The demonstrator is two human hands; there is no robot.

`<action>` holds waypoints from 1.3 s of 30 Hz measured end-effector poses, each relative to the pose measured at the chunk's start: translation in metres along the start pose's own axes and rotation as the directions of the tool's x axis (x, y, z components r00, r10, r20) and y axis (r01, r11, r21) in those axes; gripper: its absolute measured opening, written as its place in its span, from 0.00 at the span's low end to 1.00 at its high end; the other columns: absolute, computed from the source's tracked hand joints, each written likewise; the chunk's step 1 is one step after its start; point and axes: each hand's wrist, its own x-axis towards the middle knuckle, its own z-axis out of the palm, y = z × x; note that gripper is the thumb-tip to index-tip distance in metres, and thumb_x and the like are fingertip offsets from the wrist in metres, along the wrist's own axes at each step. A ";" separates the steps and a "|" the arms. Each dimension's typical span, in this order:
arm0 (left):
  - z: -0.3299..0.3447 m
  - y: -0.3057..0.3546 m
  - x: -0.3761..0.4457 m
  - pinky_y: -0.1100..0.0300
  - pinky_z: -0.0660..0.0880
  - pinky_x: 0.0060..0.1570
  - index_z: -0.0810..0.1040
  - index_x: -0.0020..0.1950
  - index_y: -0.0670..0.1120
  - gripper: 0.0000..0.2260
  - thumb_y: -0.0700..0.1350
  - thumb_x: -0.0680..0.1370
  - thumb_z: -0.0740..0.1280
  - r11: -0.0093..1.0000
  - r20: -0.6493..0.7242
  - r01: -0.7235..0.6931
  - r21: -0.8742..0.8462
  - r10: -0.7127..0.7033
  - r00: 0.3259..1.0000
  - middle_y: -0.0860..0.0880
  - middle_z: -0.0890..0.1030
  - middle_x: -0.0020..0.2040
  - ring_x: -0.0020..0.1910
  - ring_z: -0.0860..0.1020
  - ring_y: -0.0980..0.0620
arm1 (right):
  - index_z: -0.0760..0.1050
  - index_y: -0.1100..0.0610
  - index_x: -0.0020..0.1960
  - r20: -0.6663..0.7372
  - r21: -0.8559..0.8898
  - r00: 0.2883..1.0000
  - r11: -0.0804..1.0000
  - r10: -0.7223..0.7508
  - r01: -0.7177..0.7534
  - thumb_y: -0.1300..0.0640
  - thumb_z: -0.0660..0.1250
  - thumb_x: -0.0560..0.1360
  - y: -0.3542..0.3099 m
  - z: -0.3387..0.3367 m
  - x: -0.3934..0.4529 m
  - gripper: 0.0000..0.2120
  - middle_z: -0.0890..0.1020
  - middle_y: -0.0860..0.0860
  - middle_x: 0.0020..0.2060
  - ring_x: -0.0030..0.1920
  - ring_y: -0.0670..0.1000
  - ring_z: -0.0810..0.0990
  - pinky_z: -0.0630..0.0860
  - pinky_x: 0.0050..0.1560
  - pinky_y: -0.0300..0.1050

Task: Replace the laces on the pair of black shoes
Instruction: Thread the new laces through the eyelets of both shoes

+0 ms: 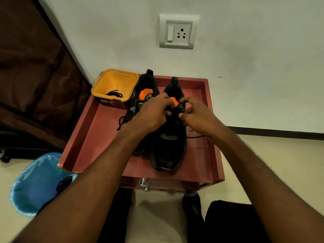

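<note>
Two black shoes with orange insides stand side by side on a red-brown table top, toes toward me. Over the upper eyelets of the right shoe, my left hand and my right hand each pinch a black lace. One lace end trails out to the right under my right wrist. The left shoe is partly hidden by my left hand, and a loose black lace hangs off its left side.
The table has raised rims and a drawer knob at its front. A yellow tub holding a black lace stands at its back left corner. A bin with a blue liner stands on the floor to the left. A wall socket is above.
</note>
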 end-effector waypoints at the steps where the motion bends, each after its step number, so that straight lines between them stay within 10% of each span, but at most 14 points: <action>1: 0.000 0.001 0.001 0.49 0.75 0.53 0.80 0.61 0.45 0.10 0.36 0.81 0.69 1.000 -0.006 0.012 -0.002 -0.012 1.000 0.49 0.76 0.59 0.56 0.76 0.45 | 0.69 0.47 0.71 0.002 0.008 1.000 1.000 0.005 -0.005 0.62 0.66 0.80 0.001 -0.001 -0.001 0.22 0.83 0.51 0.46 0.48 0.56 0.85 0.83 0.51 0.63; 13: 0.020 0.016 -0.008 0.57 0.76 0.47 0.73 0.61 0.49 0.15 0.45 0.79 0.74 0.906 -0.254 0.195 -0.375 -0.303 0.918 0.50 0.72 0.55 0.48 0.75 0.52 | 0.67 0.45 0.76 -0.068 0.016 0.998 1.000 -0.017 0.018 0.51 0.72 0.77 0.010 0.002 0.003 0.29 0.79 0.43 0.48 0.55 0.49 0.82 0.80 0.57 0.48; 18: 0.014 0.023 0.000 0.52 0.78 0.62 0.70 0.72 0.46 0.21 0.41 0.81 0.71 0.654 -0.017 0.246 -0.715 -0.368 0.929 0.52 0.77 0.54 0.57 0.78 0.53 | 0.67 0.48 0.76 -0.060 0.110 0.998 0.994 0.004 0.002 0.56 0.72 0.79 0.016 -0.007 0.006 0.28 0.79 0.44 0.58 0.61 0.51 0.81 0.80 0.62 0.51; 23: 0.005 0.028 -0.014 0.51 0.79 0.55 0.67 0.73 0.48 0.22 0.46 0.81 0.70 0.884 -0.045 0.288 -0.368 -0.326 0.944 0.49 0.79 0.55 0.54 0.80 0.48 | 0.67 0.51 0.72 -0.114 -0.103 0.991 0.991 0.075 -0.087 0.51 0.74 0.77 0.019 -0.010 0.003 0.27 0.80 0.50 0.55 0.54 0.54 0.82 0.82 0.54 0.53; 32: 0.002 0.070 -0.042 0.46 0.84 0.36 0.61 0.78 0.49 0.24 0.41 0.84 0.65 0.842 -0.021 0.118 -0.526 -0.151 0.988 0.47 0.81 0.48 0.38 0.84 0.48 | 0.80 0.58 0.50 0.003 -0.162 0.966 0.954 0.257 -0.253 0.60 0.67 0.80 0.015 -0.026 0.000 0.04 0.85 0.59 0.39 0.36 0.59 0.86 0.86 0.41 0.56; 39: -0.020 0.039 -0.059 0.49 0.79 0.41 0.69 0.69 0.49 0.14 0.44 0.84 0.63 0.975 -0.260 0.186 -0.121 -0.212 0.942 0.48 0.82 0.46 0.42 0.81 0.47 | 0.79 0.52 0.58 -0.256 -0.339 0.955 0.939 -0.149 0.056 0.58 0.70 0.77 -0.006 -0.004 0.000 0.10 0.80 0.52 0.50 0.48 0.54 0.80 0.75 0.49 0.47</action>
